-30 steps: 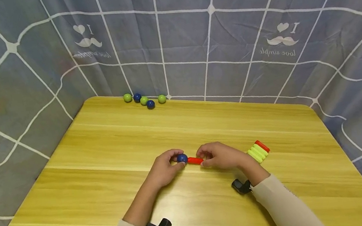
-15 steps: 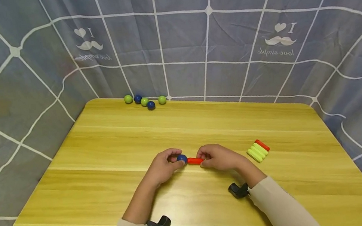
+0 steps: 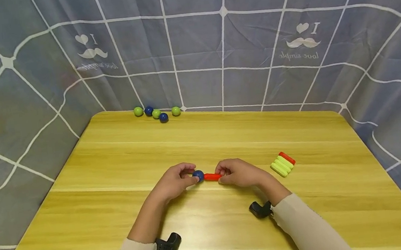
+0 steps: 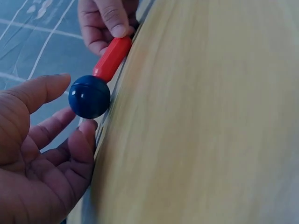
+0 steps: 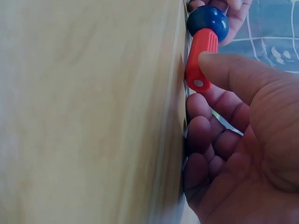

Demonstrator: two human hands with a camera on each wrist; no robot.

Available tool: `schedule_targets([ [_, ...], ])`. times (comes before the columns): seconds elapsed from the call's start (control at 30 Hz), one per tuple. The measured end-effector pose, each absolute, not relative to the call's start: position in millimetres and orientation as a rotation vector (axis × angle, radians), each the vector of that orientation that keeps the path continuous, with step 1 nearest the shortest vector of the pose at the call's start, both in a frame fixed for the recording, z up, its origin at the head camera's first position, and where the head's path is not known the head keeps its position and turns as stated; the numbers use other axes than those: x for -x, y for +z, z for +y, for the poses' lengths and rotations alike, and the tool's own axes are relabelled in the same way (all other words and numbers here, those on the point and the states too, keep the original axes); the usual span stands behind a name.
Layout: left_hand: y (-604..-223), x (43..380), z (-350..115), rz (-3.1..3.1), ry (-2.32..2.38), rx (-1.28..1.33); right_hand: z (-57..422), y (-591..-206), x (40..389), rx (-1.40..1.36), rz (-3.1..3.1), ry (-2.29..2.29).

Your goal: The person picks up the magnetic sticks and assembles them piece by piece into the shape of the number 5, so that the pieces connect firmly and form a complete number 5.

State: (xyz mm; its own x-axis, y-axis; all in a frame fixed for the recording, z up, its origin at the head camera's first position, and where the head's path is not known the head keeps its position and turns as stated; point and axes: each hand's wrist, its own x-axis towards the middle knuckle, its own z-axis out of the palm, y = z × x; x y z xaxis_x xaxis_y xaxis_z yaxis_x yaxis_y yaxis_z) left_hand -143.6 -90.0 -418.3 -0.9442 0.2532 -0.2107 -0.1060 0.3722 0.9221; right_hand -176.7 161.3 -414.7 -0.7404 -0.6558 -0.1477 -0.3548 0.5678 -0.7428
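Observation:
My right hand [image 3: 239, 172] pinches a red magnetic building rod [image 5: 201, 58] between thumb and index finger; a silver disc shows on the rod's near end. At the rod's other end sits a dark blue ball [image 4: 89, 97], touching it. My left hand [image 3: 173, 182] is around the ball with fingers loosely bent. In the left wrist view its thumb stands apart from the ball, while a fingertip lies close under it; whether that one touches cannot be told. Ball and rod lie in line over the middle of the wooden table [image 3: 213, 231].
Several green balls [image 3: 138, 111] and two blue balls [image 3: 163, 117] lie along the table's back edge, left of centre. To the right, yellow-green rods [image 3: 281, 166] lie side by side with a red rod [image 3: 287, 158]. A grey-blue curtain [image 3: 198, 42] surrounds the table.
My left fingers have loosened from the blue ball and drawn slightly back to the left. The right hand still pinches the red rod, and ball and rod stay joined. The view has shifted slightly.

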Motion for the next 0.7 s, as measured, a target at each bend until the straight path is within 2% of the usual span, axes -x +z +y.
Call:
schedule_targets([
  [0.47, -397, 160, -107, 2.464, 1.127, -0.409, 162, -418, 177, 0.786, 2.399, -1.054],
  [0.7, -387, 181, -122, 2.537, 1.028, -0.407, 163, -417, 176, 0.744, 2.385, -1.082],
])
